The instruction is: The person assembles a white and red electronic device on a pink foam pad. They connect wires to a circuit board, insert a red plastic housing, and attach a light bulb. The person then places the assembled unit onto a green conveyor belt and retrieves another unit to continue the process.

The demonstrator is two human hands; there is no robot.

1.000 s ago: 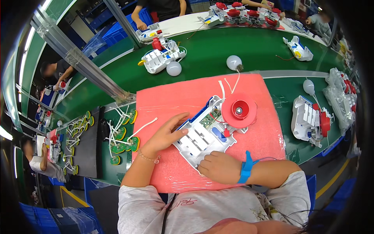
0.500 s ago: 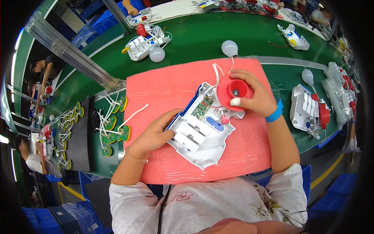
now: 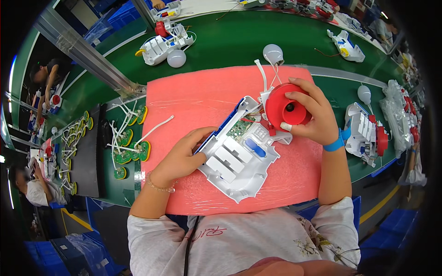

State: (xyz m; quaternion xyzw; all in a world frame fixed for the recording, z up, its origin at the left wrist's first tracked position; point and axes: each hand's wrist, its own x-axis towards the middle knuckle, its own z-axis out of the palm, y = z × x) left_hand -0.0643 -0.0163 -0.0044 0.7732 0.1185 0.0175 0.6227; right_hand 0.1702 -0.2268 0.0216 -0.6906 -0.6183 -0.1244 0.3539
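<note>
On the pink foam mat [image 3: 179, 103] lies a white plastic half-shell housing [image 3: 246, 179], tilted, with its inside facing up. A green circuit board [image 3: 238, 130], white blocks and a blue oval part [image 3: 254, 147] sit inside it. My left hand [image 3: 184, 154] grips the shell's blue left edge, thumb inside. At the shell's upper right, my right hand [image 3: 317, 115] holds a red funnel-shaped part [image 3: 276, 103] by its rim, its dark centre facing up. Wires run from around the red part to a white bulb [image 3: 273, 54] beyond the mat. A white flat cable [image 3: 261, 76] sticks up beside it.
Several green round boards [image 3: 124, 154] with white cables lie left of the mat, by a black strip [image 3: 85, 156]. Another assembled housing [image 3: 361, 133] stands at right, near a clear plastic bag [image 3: 396, 115]. More housings [image 3: 159, 48] rest on the green belt [image 3: 230, 39]. Co-workers sit at far left.
My right hand has moved a little right with the red funnel-shaped part, which is turned so its opening sits differently. More of the shell's upper right shows. My left hand keeps its grip.
</note>
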